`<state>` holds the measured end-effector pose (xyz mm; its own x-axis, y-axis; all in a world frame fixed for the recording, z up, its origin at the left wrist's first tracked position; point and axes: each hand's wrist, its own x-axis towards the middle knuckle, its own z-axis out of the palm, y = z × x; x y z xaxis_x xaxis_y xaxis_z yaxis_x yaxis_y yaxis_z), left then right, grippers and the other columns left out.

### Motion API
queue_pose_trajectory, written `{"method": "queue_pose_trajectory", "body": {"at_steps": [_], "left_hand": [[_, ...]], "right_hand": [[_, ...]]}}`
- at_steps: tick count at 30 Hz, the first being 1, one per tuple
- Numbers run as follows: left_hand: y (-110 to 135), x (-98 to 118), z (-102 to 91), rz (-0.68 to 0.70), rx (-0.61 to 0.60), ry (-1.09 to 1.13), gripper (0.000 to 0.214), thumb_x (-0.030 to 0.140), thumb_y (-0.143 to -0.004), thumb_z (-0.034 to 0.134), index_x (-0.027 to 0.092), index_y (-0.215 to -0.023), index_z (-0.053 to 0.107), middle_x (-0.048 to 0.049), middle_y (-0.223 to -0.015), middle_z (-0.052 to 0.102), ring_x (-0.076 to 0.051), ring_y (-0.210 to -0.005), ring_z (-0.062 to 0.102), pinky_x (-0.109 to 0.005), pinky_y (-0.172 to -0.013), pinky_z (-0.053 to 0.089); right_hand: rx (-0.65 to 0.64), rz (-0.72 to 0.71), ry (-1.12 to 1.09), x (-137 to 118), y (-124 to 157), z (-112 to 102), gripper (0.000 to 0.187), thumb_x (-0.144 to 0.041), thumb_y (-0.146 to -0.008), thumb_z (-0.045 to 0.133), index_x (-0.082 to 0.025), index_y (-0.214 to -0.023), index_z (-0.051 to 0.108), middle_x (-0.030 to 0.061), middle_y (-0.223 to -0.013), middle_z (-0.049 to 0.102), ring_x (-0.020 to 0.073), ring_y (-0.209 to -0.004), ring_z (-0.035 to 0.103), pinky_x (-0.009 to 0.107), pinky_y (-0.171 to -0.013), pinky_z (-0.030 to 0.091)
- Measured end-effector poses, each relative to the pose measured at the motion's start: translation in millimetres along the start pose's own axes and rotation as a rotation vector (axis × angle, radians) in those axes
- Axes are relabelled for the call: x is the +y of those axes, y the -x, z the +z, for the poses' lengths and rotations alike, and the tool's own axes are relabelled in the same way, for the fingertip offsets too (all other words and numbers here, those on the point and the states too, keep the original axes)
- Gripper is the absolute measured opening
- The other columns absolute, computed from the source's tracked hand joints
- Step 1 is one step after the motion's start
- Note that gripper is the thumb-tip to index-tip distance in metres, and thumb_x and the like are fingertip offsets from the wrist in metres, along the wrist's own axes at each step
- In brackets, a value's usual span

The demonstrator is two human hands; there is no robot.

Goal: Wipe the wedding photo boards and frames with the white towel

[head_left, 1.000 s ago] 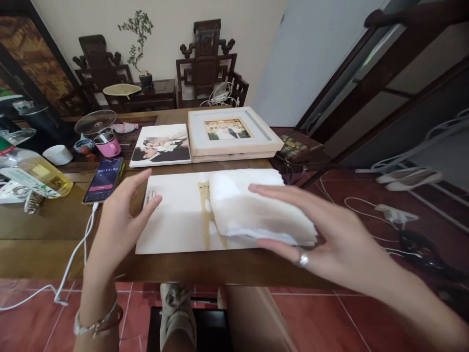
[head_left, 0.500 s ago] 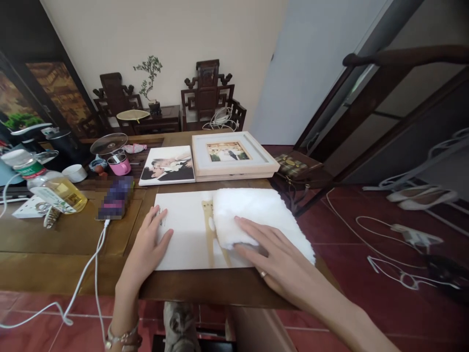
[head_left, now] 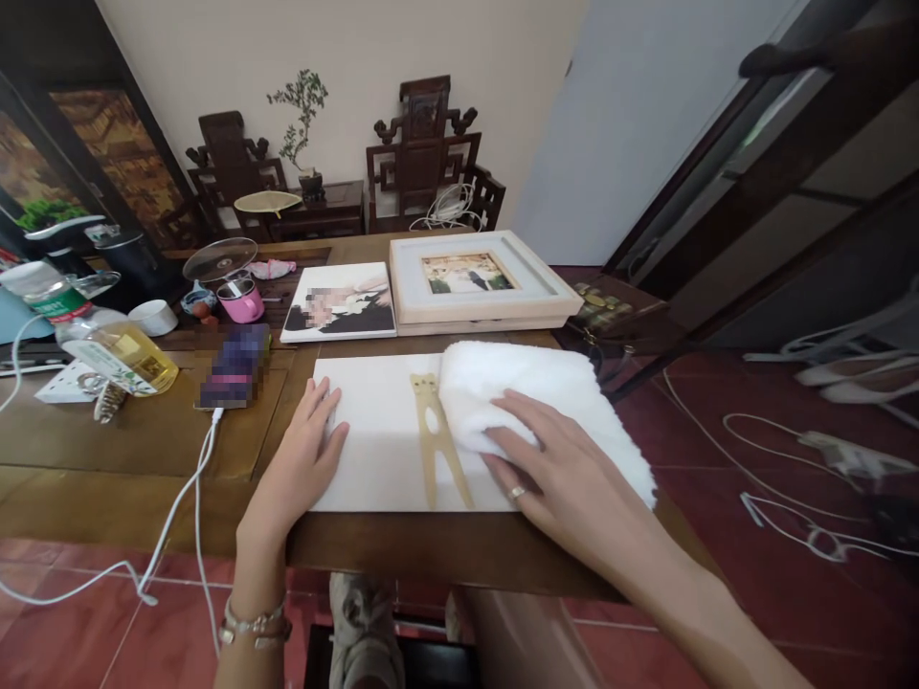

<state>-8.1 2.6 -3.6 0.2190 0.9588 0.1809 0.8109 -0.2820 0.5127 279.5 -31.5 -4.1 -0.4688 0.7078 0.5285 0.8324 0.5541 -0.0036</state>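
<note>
Pressing down on the white cloth (head_left: pixel 527 373), the right hand (head_left: pixel 549 455) has its fingers bent and a little apart, a ring on one of them; from where I'm standing I can't tell whether it's pinching the fabric. And look at the left hand (head_left: pixel 305 459), fingers lightly spread, thumb held away, resting flat on the left end of the white board (head_left: pixel 366 411)! That board lies on the wooden table (head_left: pixel 402 550), close to the front edge, its right end covered by the cloth. Just beside the cloth's left edge, a tan, two-legged figure (head_left: pixel 426 435) with a cat-like face shows on the board; printed or laid there, I can't say. Behind it all, a framed picture (head_left: pixel 488 311) touches a photo panel (head_left: pixel 341 330), with the phone (head_left: pixel 234 368) off to the left, plugged into a white cable (head_left: pixel 176 502).
</note>
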Motion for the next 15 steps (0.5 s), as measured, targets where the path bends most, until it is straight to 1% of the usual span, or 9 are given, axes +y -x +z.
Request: {"method": "queue_pose_trajectory", "body": {"at_steps": [2,3,7,9,11,12,15], "left_hand": [[-2.8,0.7,1.1,0.012,-0.011,-0.010,0.051,0.033,-0.096,0.038,0.008,-0.140,0.043,-0.0159,-0.156,0.031,-0.025,-0.148,0.018,-0.045,-0.119,0.024],[-4.0,0.8,2.0,0.016,-0.015,-0.015,0.051,0.032,-0.096,0.037,0.008,-0.140,0.043,-0.0157,-0.156,0.031,-0.025,-0.148,0.018,-0.046,-0.119,0.024],[-4.7,0.3,5.2,0.024,-0.013,-0.027,0.049,0.032,-0.096,0.036,0.009,-0.139,0.044,-0.0159,-0.155,0.033,-0.025,-0.147,0.022,-0.047,-0.119,0.024],[-2.9,0.6,5.6,0.005,0.029,-0.038,0.050,0.033,-0.096,0.038,0.008,-0.138,0.045,-0.0178,-0.154,0.034,-0.027,-0.146,0.024,-0.046,-0.118,0.025],[-1.0,1.7,5.2,-0.029,0.075,-0.059,0.051,0.034,-0.096,0.039,0.006,-0.138,0.044,-0.0197,-0.155,0.031,-0.028,-0.146,0.023,-0.047,-0.118,0.024],[-0.3,2.5,4.8,-0.036,0.078,-0.066,0.052,0.035,-0.096,0.038,0.006,-0.139,0.043,-0.0200,-0.156,0.029,-0.028,-0.147,0.021,-0.047,-0.119,0.023],[-0.1,4.3,3.7,0.014,-0.001,-0.053,0.054,0.036,-0.097,0.036,0.010,-0.144,0.036,-0.0162,-0.159,0.020,-0.026,-0.149,0.011,-0.047,-0.120,0.019]], "right_hand": [[-0.018,0.024,0.012,4.6,-0.4,2.1,0.023,-0.010,-0.086,0.048,-0.014,-0.105,0.059,0.0211,-0.136,0.049,0.0336,-0.126,0.047,0.045,-0.094,0.048],[-0.029,0.029,0.023,8.1,0.2,2.7,0.026,-0.008,-0.085,0.047,-0.015,-0.108,0.058,0.0207,-0.137,0.049,0.0332,-0.127,0.047,0.046,-0.094,0.048],[-0.052,0.053,0.047,29.4,8.2,4.0,0.039,-0.006,-0.083,0.043,-0.019,-0.119,0.053,0.0178,-0.123,0.061,0.0322,-0.124,0.052,0.056,-0.100,0.042],[-0.028,0.101,0.013,41.3,14.0,6.4,0.040,-0.008,-0.082,0.043,-0.021,-0.119,0.052,0.0159,-0.116,0.065,0.0327,-0.123,0.053,0.062,-0.102,0.039],[-0.002,0.145,-0.034,51.0,18.8,9.6,0.042,-0.008,-0.081,0.045,-0.021,-0.120,0.051,0.0147,-0.112,0.067,0.0338,-0.126,0.051,0.065,-0.103,0.037],[0.002,0.153,-0.054,54.3,20.6,11.0,0.043,-0.006,-0.080,0.045,-0.021,-0.119,0.052,0.0143,-0.112,0.067,0.0342,-0.127,0.049,0.066,-0.103,0.037],[-0.028,0.097,-0.110,55.9,23.4,9.9,0.046,0.000,-0.074,0.043,-0.022,-0.112,0.058,0.0123,-0.123,0.064,0.0329,-0.133,0.043,0.064,-0.105,0.036]]}}
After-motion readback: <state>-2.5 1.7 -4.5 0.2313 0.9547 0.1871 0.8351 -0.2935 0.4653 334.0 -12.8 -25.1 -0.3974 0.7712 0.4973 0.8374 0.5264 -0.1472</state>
